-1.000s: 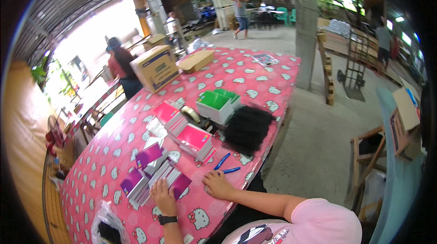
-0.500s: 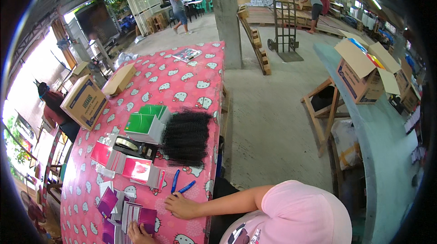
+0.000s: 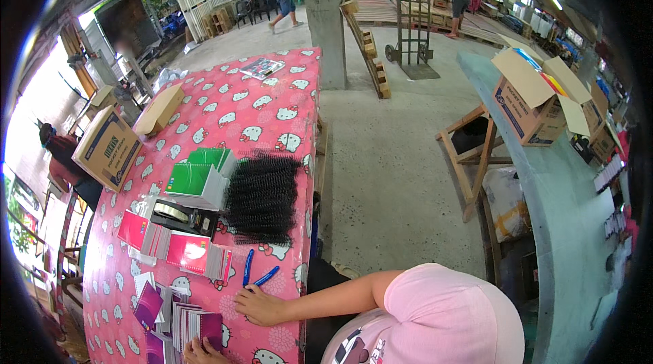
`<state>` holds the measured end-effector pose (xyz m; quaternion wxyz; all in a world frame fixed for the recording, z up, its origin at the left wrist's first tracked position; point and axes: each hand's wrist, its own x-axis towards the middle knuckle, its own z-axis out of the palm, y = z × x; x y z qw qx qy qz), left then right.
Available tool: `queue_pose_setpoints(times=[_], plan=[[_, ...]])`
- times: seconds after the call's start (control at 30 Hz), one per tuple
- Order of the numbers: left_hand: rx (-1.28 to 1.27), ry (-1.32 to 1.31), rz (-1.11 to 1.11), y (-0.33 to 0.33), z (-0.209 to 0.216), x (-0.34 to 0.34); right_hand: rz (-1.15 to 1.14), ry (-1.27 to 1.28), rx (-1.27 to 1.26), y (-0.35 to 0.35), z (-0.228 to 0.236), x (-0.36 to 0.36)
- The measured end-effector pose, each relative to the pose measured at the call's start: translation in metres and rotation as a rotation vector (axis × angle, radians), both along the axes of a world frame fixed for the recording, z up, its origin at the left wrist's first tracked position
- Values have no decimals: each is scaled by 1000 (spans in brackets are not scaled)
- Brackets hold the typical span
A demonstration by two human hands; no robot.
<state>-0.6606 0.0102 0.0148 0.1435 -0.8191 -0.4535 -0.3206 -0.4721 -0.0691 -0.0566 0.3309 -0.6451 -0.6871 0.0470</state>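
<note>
At the lower edge my left hand (image 3: 205, 353) is closed on a row of purple notebooks (image 3: 211, 328), its lower part cut off by the picture's edge. My right hand (image 3: 261, 305) rests palm down on the table, fingers apart and holding nothing. Just beyond its fingertips lie two slim blue handles (image 3: 266, 277) in a V, like those of pliers; the end where they meet is partly hidden. More purple notebooks (image 3: 147, 306) lie loosely left of the row. Farther up are pink notebooks (image 3: 187, 252), a black tape dispenser (image 3: 182, 216), green notebooks (image 3: 187, 180) and a pile of black binding coils (image 3: 262, 199).
The pink patterned tablecloth (image 3: 231, 95) bears a cardboard box (image 3: 109, 148) at far left. Across the concrete aisle, a greenish table (image 3: 490, 102) holds an opened carton (image 3: 529, 107). A hand truck (image 3: 413, 38) stands beyond, by a pillar (image 3: 325, 24). Other people move in the background.
The whole view has shifted, so the scene sits slightly farther left and up. Both my hands keep their places. In the background, a person carrying a box walks on to the right.
</note>
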Motion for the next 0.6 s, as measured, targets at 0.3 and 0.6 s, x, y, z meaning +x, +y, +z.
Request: queue_pose_setpoints(times=[0.3,0.6], plan=[[-48,-95,6,2,-20,-4,-42,-10,28,3,-1,-3],[-61,-19,23,-6,-24,-7,-49,-18,65,3,0,-3]])
